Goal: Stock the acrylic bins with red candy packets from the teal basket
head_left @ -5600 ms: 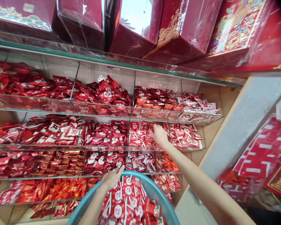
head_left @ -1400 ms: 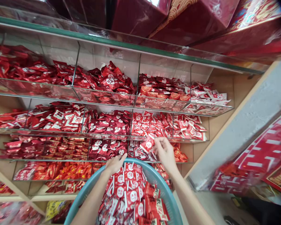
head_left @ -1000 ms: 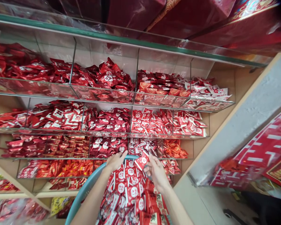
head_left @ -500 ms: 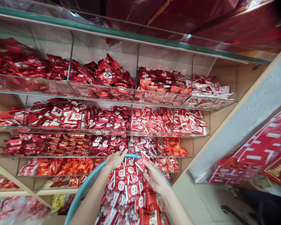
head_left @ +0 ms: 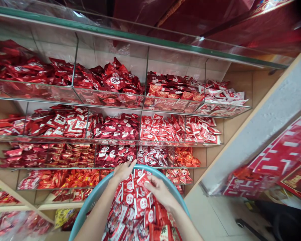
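A blue plastic basket (head_left: 82, 214) full of small red-and-white candy packets (head_left: 141, 203) is in front of me, below the shelves. My right hand (head_left: 160, 191) is low over the basket's far half. Its thumb and fingers pinch one red-and-white candy packet (head_left: 142, 180) just above the others. Close to the far left rim, my left hand (head_left: 122, 171) lies over the edge of the pile, fingers stretched toward the rim. Nothing shows in the left hand, though its underside is hidden.
Glass-fronted shelves hold red packets (head_left: 116, 127) in divided compartments, with orange packets (head_left: 188, 157) lower right. A glass shelf edge (head_left: 140, 35) runs across the top. To the right are a wall (head_left: 261, 134), red printed packaging (head_left: 278, 160) and a dark chair base (head_left: 251, 227) on the tiled floor.
My right hand has moved down and left with the candy packet, from raised near the far rim to the top of the pile. The left hand has stayed in place.
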Tool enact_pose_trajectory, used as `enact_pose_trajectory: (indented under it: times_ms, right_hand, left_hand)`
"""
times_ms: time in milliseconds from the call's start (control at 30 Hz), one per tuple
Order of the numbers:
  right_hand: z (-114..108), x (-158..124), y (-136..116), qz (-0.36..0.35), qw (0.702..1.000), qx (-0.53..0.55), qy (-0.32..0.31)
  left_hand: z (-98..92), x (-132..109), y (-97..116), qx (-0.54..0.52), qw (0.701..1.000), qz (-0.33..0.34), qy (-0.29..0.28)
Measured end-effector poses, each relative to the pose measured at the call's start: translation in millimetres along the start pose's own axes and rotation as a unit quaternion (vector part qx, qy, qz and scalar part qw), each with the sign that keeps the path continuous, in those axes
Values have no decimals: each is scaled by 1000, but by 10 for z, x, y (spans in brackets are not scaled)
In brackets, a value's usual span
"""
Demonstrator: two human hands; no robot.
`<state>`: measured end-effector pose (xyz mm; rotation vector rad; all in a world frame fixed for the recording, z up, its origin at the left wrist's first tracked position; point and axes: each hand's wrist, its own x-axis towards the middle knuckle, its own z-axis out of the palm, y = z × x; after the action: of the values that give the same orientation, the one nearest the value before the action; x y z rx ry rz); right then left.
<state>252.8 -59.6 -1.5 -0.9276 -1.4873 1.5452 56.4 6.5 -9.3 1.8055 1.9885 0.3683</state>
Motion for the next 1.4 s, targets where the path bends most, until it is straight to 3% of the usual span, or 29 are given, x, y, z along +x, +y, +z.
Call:
enact_pose_trajectory:
  times_ms: [200,733,1067,1200,1400]
  right_hand:
    - [-58,64,153,-11,999,-46,26]
    - [-5,101,159,-59,993,-101,-26]
    - [-27,132,122,-93,982,-141,82]
    - [-107,168,-110,-120,973,-172,98]
    - [-442,586,-938,-212,934,-232,169]
  left_hand:
    - [6,8,-5,-3,1000,6,1]
    - [2,-4,-5,-5,1000,8,-1]
    - [69,37,-74,-21,999,18,17]
    - [50,21,-51,-28,999,12,16]
    - [13,-15,-26,-28,999,5,15]
